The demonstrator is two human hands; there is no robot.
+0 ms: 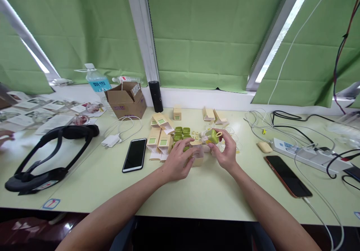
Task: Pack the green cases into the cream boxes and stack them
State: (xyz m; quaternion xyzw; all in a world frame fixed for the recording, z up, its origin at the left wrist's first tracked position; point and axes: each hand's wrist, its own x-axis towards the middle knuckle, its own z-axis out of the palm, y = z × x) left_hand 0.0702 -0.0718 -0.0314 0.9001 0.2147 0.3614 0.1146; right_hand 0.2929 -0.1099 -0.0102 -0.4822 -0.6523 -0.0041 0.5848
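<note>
In my right hand (226,152) is a small green-topped container (214,136) with a yellowish loop, its lower part clear. The fingers pinch it by its green end. My left hand (177,161) is closed around a small beige cardboard box (199,157), directly below and left of the container. The box's top flap stands up, close to the container; whether they touch, I cannot tell. Just behind my left hand are several small green square cups (178,130) and tiny yellowish pieces (195,134). Clear plastic parts (231,135) lie behind my right hand, partly hidden.
Beige cartons (154,138) stand left of the cups, others (208,114) behind. A phone (134,155), headset strap (59,146), brown box (126,101) and black flask (155,96) are leftward. Right are another phone (287,176), a power strip (309,155) and cables. Another person's hand (5,136) shows far left.
</note>
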